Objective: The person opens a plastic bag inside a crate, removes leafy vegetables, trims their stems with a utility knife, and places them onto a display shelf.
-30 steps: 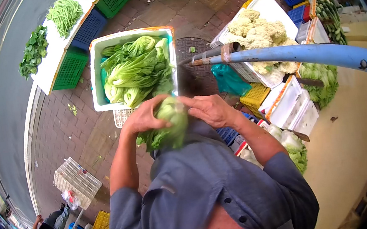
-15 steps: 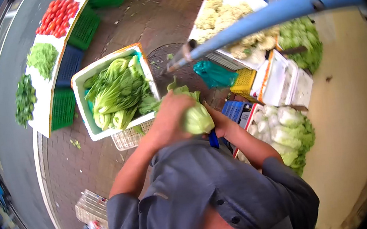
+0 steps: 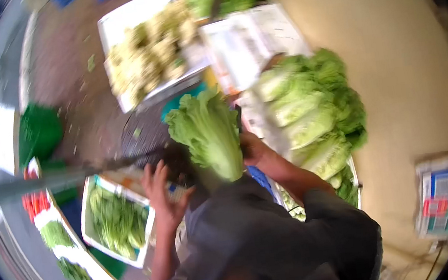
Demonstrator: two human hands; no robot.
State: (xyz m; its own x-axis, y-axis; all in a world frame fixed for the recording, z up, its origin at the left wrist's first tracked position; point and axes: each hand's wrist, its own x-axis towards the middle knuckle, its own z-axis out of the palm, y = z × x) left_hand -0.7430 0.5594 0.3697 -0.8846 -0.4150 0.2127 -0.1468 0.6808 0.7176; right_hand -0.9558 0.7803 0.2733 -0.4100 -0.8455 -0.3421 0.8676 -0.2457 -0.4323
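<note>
A leafy green head of lettuce (image 3: 209, 133), leaves toward the top of the view and pale base toward my body, is at the centre. My right hand (image 3: 253, 148) grips it from its right side; a dark object beside the fingers is too blurred to name. My left hand (image 3: 165, 195) is off the lettuce, to its lower left, fingers spread and holding nothing. Left of that hand stands a white foam box (image 3: 87, 226) of leafy greens (image 3: 116, 217). Several pale green heads (image 3: 311, 118) lie in a row right of my right hand.
Cauliflower (image 3: 149, 54) fills a white box at the top, beside white foam boxes (image 3: 245, 39). A blurred pole (image 3: 28, 185) crosses the left side. Tomatoes (image 3: 36, 202), beans (image 3: 55, 234) and dark greens (image 3: 77, 276) lie on a white stand. A printed carton (image 3: 441, 200) is at the right.
The view has swung right toward the row of pale green heads. My left hand has let go of the lettuce and opened. The lettuce now points leaves up, held by my right hand.
</note>
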